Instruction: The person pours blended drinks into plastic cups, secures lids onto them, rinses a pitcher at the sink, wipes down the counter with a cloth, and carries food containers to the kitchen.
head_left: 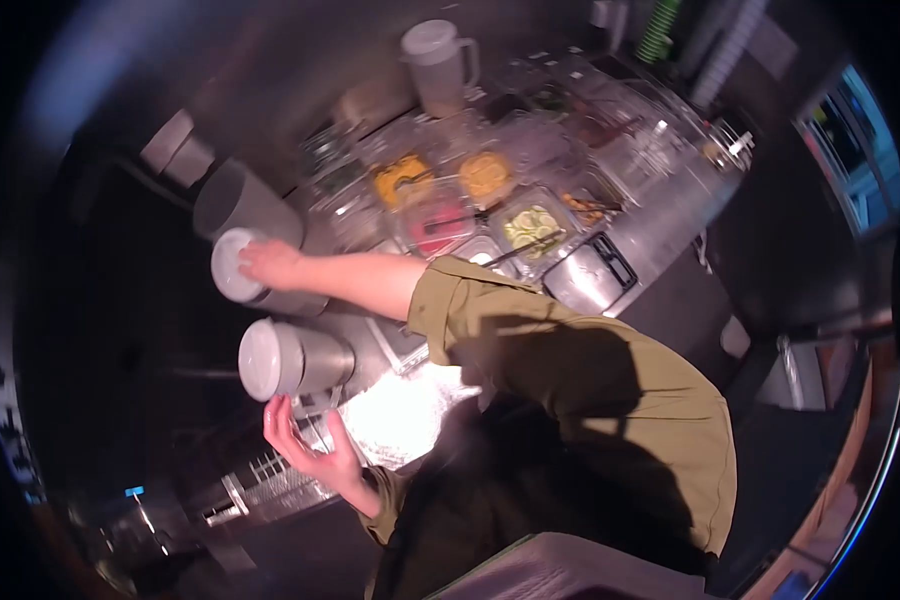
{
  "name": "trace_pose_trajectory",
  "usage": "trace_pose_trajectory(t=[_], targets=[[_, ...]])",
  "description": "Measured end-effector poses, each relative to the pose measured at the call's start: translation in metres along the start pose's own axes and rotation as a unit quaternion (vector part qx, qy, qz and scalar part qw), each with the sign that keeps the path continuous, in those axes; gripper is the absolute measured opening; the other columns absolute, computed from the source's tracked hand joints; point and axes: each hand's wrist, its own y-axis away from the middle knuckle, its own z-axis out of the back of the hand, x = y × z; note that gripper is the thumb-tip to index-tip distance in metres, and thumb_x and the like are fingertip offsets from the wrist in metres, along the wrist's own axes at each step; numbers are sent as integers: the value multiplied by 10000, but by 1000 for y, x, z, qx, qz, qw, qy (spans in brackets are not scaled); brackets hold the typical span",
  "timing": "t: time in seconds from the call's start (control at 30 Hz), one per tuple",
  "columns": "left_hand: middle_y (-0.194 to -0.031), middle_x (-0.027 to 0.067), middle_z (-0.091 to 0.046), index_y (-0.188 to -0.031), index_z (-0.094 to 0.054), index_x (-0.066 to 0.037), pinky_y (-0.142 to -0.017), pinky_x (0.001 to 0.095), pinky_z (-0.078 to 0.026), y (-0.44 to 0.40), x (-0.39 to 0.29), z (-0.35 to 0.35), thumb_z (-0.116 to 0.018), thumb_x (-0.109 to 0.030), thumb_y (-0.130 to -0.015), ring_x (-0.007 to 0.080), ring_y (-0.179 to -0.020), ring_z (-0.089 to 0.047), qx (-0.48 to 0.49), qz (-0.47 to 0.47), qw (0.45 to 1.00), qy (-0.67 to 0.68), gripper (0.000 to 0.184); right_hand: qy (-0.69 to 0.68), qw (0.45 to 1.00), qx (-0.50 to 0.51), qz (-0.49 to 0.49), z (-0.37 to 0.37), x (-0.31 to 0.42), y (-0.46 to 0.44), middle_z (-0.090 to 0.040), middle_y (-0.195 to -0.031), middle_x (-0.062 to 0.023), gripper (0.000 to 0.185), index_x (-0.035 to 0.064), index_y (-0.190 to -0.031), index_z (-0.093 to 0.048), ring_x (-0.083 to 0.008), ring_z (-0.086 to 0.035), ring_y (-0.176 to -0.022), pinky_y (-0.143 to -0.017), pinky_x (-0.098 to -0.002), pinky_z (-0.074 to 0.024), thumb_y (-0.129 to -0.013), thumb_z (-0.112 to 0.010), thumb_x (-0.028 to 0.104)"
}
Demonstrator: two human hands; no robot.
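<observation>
My right hand [270, 264] reaches across to the left. Its fingers rest on the round white lid [232, 266] of a container and appear curled onto it. Beside that stands a second pitcher-like container [315, 362] with a white lid [266, 360]. My left hand [315, 455] is just below this second container, thumb apart from the fingers, with nothing visible in it. Whether its fingertips touch the container, I cannot tell.
Clear tubs hold orange pieces [404, 180], something pink-red [440, 228] and sliced lemon or lime [533, 230]. A lidded white pitcher [436, 62] stands at the back. A tall clear container [245, 203] is beyond my right hand. Green stacked cups [658, 30] stand at upper right.
</observation>
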Motion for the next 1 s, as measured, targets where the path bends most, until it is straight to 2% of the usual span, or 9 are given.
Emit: trace_pose_trajectory(t=[0.07,0.23,0.37,0.4,0.5,0.6,0.7,0.8,1.0], targets=[[-1204,180,-478,-1164,-529,29,-942,387,-429,10,-17,-21,-687,-31,-695,297,-1095,-519,63,-11,994,91,499,-12,998,69,-5,56,6,18,-487,-1222,-109,431,179,-1200,-528,-282,-495,-1110,-793,-418,-484,-771,-555,138],[-1146,160,-503,-1103,-553,34,-864,365,-484,18,-90,-129,-695,-25,-669,265,-990,-566,258,-56,935,238,460,-239,958,-91,-129,177,-32,225,-546,-1179,-131,441,56,-1204,-514,-317,-541,-1086,-867,-386,-469,-802,-646,181],[-1069,155,-548,-1050,-581,18,-832,356,-488,37,-162,-214,-716,-39,-637,267,-954,-580,339,-129,889,281,439,-242,813,-52,-527,290,-28,483,-643,-1030,-153,351,52,-1151,-580,-298,-639,-920,-782,-340,-516,-833,-635,190],[-1063,158,-556,-1054,-582,15,-823,357,-483,46,-187,-237,-727,-52,-640,275,-939,-582,357,-147,874,297,444,-106,847,-64,-517,303,-21,567,-644,-1008,-158,339,37,-1102,-594,-307,-636,-917,-802,-359,-509,-832,-634,239],[-1050,163,-574,-1071,-583,10,-802,353,-474,86,-269,-307,-749,-69,-650,284,-904,-593,400,-195,830,336,459,73,696,132,-702,400,42,744,-646,-1008,-162,380,51,-1080,-605,-352,-614,-943,-845,-417,-489,-832,-613,339],[-1093,145,-559,-1084,-584,3,-802,319,-494,154,-363,-380,-725,-11,-688,236,-908,-622,461,-145,767,422,421,23,456,424,-782,455,96,919,-618,-1116,-185,490,40,-1169,-569,-350,-580,-1059,-920,-416,-460,-810,-643,366],[-1096,118,-563,-1085,-590,-5,-802,311,-491,203,-470,-422,-746,-57,-712,223,-928,-622,539,-151,693,455,407,-43,447,245,-859,578,116,892,-606,-1140,-203,567,38,-1209,-549,-342,-587,-1060,-895,-395,-477,-802,-656,417],[-1093,115,-566,-1072,-597,-14,-819,313,-482,233,-548,-453,-743,-77,-719,241,-966,-606,566,-234,623,487,387,-3,543,64,-837,639,95,929,-629,-1094,-197,532,35,-1182,-563,-327,-609,-1021,-856,-391,-486,-826,-644,421],[-1070,113,-587,-1037,-614,-19,-817,314,-483,263,-620,-546,-726,-73,-732,234,-946,-605,570,-239,636,461,328,-7,626,-282,-727,767,-17,967,-656,-1001,-118,434,4,-1169,-552,-199,-634,-922,-797,-308,-496,-843,-674,262]])
